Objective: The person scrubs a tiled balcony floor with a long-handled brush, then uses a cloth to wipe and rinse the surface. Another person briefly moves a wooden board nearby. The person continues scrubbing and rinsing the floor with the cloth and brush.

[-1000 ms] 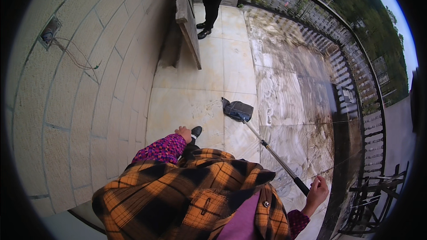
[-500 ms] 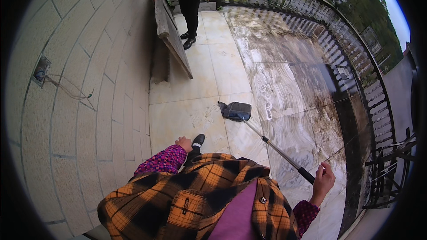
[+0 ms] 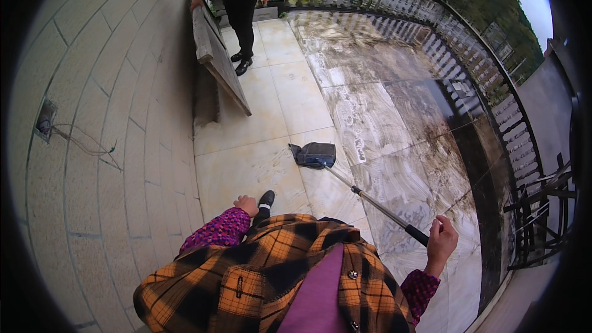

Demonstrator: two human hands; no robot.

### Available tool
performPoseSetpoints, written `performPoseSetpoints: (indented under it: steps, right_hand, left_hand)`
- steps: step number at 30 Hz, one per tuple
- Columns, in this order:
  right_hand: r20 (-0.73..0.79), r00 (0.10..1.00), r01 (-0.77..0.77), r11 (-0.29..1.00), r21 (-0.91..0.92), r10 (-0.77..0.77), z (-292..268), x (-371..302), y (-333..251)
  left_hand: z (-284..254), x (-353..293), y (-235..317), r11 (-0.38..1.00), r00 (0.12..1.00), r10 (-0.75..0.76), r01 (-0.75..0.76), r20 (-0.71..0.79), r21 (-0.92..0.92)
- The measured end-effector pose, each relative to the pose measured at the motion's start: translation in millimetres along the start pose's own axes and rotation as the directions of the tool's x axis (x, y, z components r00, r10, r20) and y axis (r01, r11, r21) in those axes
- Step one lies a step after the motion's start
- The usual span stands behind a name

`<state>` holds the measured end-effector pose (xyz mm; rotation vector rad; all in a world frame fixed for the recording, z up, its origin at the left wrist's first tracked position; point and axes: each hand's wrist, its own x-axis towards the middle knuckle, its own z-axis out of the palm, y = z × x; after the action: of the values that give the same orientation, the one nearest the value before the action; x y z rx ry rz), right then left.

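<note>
A long-handled floor tool slants up from the floor tiles toward my right side, with a dark, boxy head, a silver pole and a black grip. I cannot make out whether the head is a mop or a dustpan. My right hand is at the top end of the black grip, fingers curled; the very end of the grip is hidden at the palm. Over my dark shoe, my left hand is loosely closed and holds nothing I can see.
At the upper left a person in dark trousers steadies a wooden board beside the tiled wall. Wires stick out of a wall box. Wet, muddy tiles lie to the right, bounded by a balustrade. Dark bars are stacked at the right.
The whole view has shifted slightly, so the scene sits farther left. The tool's head stays on the same tile, and my right hand and the grip keep together.
</note>
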<state>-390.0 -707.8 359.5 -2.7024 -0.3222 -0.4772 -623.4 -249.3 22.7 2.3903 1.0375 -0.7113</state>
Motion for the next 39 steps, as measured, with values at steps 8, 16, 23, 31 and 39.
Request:
performPoseSetpoints:
  steps: [8,16,23,31,39]
  right_hand:
    - [0.008,1.0,-0.008,1.0,-0.018,0.009,0.4,1.5,2.1]
    - [-0.01,1.0,0.026,0.999,-0.021,-0.026,2.2,4.7,4.9]
    - [0.053,0.999,-0.006,1.0,0.012,0.006,2.0,11.2,3.8]
    - [0.042,0.999,0.018,0.995,0.099,-0.023,-0.8,15.1,-10.1]
    - [-0.104,0.886,-0.173,0.53,0.83,0.453,-15.1,-22.3,-1.7]
  left_hand:
    - [7.3,3.7,-4.1,0.999,0.999,-0.029,0.03,-0.04,0.024]
    - [-10.0,-6.5,5.7,0.999,0.999,-0.043,0.043,0.001,0.023]
    - [-15.5,-9.6,5.2,1.0,0.993,-0.031,0.031,-0.117,-0.004]
    - [-13.3,-14.0,2.9,0.998,0.997,-0.05,0.049,-0.05,-0.029]
    - [5.8,31.0,55.0,0.983,0.985,0.174,-0.173,0.016,-0.064]
